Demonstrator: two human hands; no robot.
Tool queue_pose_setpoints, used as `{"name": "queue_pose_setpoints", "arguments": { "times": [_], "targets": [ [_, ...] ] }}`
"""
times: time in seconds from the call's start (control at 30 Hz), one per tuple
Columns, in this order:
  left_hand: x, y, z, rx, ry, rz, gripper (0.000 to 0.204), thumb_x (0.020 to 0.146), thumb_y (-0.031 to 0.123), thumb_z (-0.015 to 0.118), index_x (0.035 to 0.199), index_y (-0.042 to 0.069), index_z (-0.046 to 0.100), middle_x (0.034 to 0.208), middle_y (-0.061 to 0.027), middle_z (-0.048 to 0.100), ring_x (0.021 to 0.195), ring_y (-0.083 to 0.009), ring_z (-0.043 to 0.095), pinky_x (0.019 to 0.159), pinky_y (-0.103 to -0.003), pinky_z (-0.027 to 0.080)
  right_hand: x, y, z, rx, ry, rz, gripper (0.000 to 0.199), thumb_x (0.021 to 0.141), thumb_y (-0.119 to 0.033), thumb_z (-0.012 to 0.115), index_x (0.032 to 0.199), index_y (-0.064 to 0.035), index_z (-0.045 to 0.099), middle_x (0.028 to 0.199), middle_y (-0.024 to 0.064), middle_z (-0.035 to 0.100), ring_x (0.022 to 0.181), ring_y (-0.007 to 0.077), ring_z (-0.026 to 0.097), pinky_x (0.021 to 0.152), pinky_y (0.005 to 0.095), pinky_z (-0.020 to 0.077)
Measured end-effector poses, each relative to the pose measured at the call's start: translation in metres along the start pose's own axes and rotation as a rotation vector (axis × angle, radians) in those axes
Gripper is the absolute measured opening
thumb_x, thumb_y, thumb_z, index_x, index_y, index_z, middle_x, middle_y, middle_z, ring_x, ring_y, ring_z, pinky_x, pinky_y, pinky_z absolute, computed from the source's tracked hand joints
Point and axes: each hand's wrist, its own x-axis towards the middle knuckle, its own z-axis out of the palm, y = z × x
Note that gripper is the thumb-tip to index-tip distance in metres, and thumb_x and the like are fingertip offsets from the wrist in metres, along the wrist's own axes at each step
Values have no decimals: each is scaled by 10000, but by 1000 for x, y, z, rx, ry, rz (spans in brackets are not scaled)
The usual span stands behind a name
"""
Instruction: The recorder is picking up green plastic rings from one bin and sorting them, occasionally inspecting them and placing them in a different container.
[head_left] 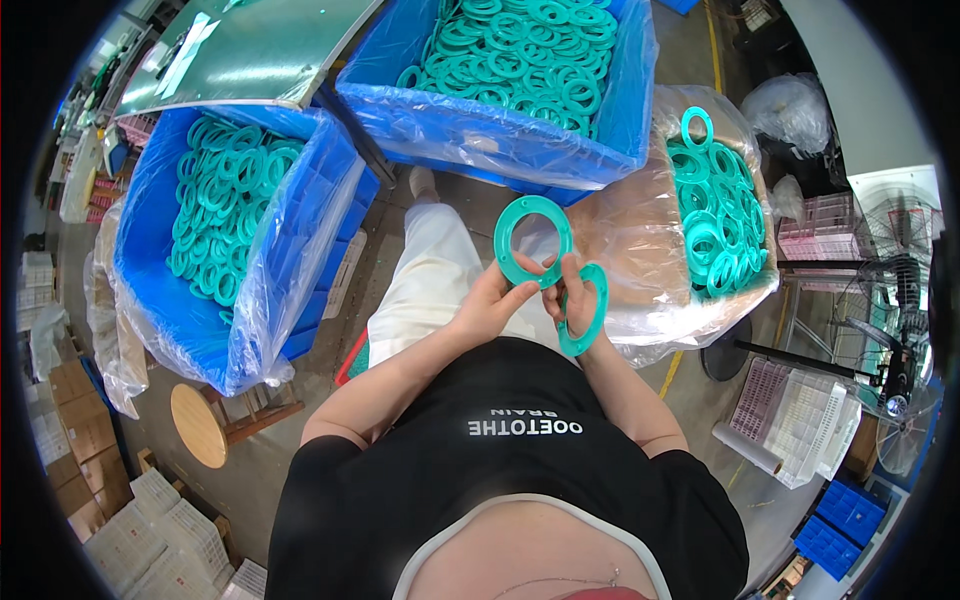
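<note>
My left hand pinches the lower edge of a flat teal ring, held up in front of my body with its face showing. My right hand is closed on a second teal ring, which is tilted and seen partly edge-on. Its fingertips come close to the first ring's lower right edge; whether they touch it I cannot tell. Ahead, a plastic-lined blue bin holds many loose teal rings. To the right, a plastic-lined cardboard box contains more rings.
Another lined blue bin with rings stands at the left, beside a green-topped table. A round wooden stool is at the lower left. A black fan and white crates stand at the right.
</note>
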Motion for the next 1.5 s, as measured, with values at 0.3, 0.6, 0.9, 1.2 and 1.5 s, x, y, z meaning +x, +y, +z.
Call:
{"name": "queue_pose_setpoints", "arguments": {
  "times": [0.3,0.6,0.9,1.2,1.5],
  "targets": [
    [3,-15,-14,-157,214,-267,148,960,216,493,999,75,514,618,75,355,468,-5,262,421,-188,192,-2,9,-9,-458,27,-356,144,854,-130,649,831,-24,555,606,30,552,525,81,555,457,218,423],
    [2,-17,-11,-231,150,-401,138,952,129,443,1072,66,471,663,48,361,514,-22,269,440,-184,207,3,12,-26,-441,31,-288,159,872,-163,631,837,-26,558,633,34,568,537,92,568,452,233,414],
    [6,-3,-7,-175,18,-312,230,892,34,375,1038,-4,549,661,22,425,524,-28,305,450,-170,226,58,-62,-142,-64,485,-513,192,874,-224,637,879,-42,578,648,29,588,498,63,509,384,187,338],
    [6,-3,-5,-145,35,-432,205,901,84,445,967,-17,610,657,45,453,503,-19,304,441,-170,214,53,-58,-121,54,202,-249,413,951,-371,464,1001,20,587,731,76,627,576,98,555,475,183,397],
    [13,13,4,405,215,-16,271,891,81,547,1153,25,592,659,67,446,608,-26,392,559,-195,331,29,-21,-17,-468,-554,255,479,950,-344,444,617,-21,567,520,68,552,379,139,495,385,223,384]
  ]
}}
